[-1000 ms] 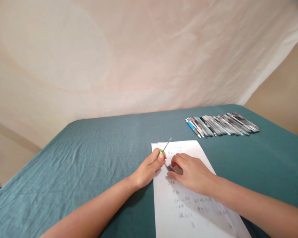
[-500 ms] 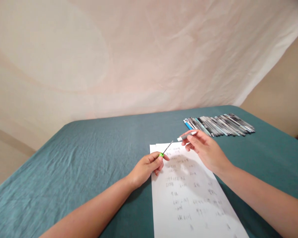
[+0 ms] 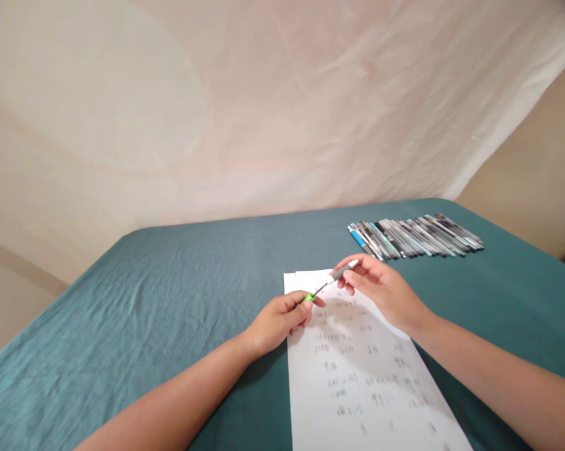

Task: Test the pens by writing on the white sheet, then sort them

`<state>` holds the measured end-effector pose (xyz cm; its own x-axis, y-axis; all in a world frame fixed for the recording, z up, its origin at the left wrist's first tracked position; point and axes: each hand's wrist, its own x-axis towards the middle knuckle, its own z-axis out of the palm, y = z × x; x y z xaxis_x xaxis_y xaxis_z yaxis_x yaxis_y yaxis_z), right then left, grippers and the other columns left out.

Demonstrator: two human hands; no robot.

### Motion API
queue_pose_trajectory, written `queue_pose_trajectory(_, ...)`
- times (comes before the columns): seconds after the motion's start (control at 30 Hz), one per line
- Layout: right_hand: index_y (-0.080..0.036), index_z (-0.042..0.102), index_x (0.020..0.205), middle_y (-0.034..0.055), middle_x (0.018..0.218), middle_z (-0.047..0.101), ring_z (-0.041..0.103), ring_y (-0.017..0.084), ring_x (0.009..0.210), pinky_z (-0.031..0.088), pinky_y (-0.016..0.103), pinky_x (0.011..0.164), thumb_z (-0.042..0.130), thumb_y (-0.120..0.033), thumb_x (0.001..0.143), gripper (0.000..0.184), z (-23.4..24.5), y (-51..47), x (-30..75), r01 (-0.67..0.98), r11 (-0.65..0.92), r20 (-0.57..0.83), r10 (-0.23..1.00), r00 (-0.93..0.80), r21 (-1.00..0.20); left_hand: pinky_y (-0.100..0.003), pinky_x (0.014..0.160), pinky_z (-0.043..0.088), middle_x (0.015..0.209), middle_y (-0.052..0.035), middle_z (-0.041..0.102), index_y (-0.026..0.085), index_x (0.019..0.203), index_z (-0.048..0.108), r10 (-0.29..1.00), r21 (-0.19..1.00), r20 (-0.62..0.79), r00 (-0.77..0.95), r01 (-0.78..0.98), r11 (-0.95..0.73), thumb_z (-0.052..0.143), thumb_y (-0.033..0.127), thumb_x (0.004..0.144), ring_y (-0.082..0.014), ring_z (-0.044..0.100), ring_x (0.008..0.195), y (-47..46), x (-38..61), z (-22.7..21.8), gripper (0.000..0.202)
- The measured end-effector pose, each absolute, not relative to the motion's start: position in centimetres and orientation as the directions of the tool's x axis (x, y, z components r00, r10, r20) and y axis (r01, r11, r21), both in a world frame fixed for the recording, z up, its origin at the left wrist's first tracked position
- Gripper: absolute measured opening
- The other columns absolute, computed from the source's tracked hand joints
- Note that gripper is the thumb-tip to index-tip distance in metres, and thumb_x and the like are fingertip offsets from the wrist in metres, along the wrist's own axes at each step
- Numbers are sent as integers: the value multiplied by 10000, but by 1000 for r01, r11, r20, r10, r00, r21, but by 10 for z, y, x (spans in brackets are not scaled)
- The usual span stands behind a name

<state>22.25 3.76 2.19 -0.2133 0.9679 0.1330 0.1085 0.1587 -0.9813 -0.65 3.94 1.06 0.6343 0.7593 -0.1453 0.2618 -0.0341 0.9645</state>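
Observation:
My left hand pinches a bright green pen part between thumb and fingers. Out of that part a thin dark refill points up and to the right. In my right hand is a grey and white pen barrel, pinched at a slant with its lower end towards the left. The refill's tip meets that lower end; whether it has entered the barrel I cannot tell. Both hands are above a sheet of paper with rows of handwriting.
Behind my right hand, several pens lie side by side in a slanted row, a blue one at the left end. A green cloth covers the table. A pale sheet hangs beyond the far edge.
My right hand has brought the barrel down and left, and it tilts more steeply. My left hand has shifted slightly right. The gap between refill tip and barrel has closed.

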Motion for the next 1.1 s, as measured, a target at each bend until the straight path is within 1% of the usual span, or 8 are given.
queue_pose_trajectory(0.17,-204,582,1016,36,874,643,582,141,752,460,273,675,549,-334,843,219,21,33,221,261,178,70,924,-376,-949,-208,610,355,755,17,530,166,1020,503,810,924,-61,583,340,-174,414,376,914,-104,458,657,36,-6,16,252)
queue_pose_trajectory(0.33,-220,629,911,8,901,651,560,122,709,448,268,675,588,-211,781,137,13,33,220,513,374,196,909,-367,-773,-222,698,374,828,2,566,168,891,538,846,797,38,532,494,-346,464,229,875,-123,508,755,34,-8,20,97)
queue_pose_trajectory(0.43,-215,629,923,11,874,648,568,129,734,448,261,671,574,-192,790,145,10,32,219,526,467,276,873,-403,-711,-223,739,379,896,-12,605,175,917,592,851,752,90,517,525,-399,484,203,858,-134,539,818,36,-9,16,126)
queue_pose_trajectory(0.53,-214,626,953,23,907,650,585,137,786,459,260,697,553,-198,819,154,8,32,220,499,526,331,840,-429,-688,-218,750,386,912,-10,633,184,929,626,849,776,86,521,500,-385,454,232,885,-131,558,824,39,-11,11,184)
queue_pose_trajectory(0.73,-212,624,964,23,907,647,586,133,800,456,251,712,558,-214,836,145,2,34,221,514,564,358,819,-448,-646,-200,612,388,708,13,615,168,867,648,854,804,-26,520,519,-291,416,314,911,-110,536,637,43,-13,9,277)
queue_pose_trajectory(0.9,-195,627,911,19,815,642,571,123,721,439,244,665,519,-296,871,153,1,33,219,569,572,347,816,-462,-591,-198,700,400,833,-1,657,175,882,652,856,778,91,509,500,-380,455,253,894,-120,577,759,39,-11,9,212)
queue_pose_trajectory(1.03,-189,618,742,13,693,624,570,126,663,429,255,645,422,-337,921,304,-1,33,219,633,571,299,818,-491,-523,-201,727,400,869,-12,658,175,907,648,837,739,180,518,490,-462,476,236,890,-119,583,779,36,-9,5,183)
queue_pose_trajectory(1.1,-203,633,866,23,790,659,600,137,726,447,258,682,459,-358,903,236,-2,33,219,639,563,313,825,-470,-524,-206,727,402,873,-12,660,182,916,649,840,731,196,505,496,-469,480,236,889,-122,585,781,36,-9,4,179)
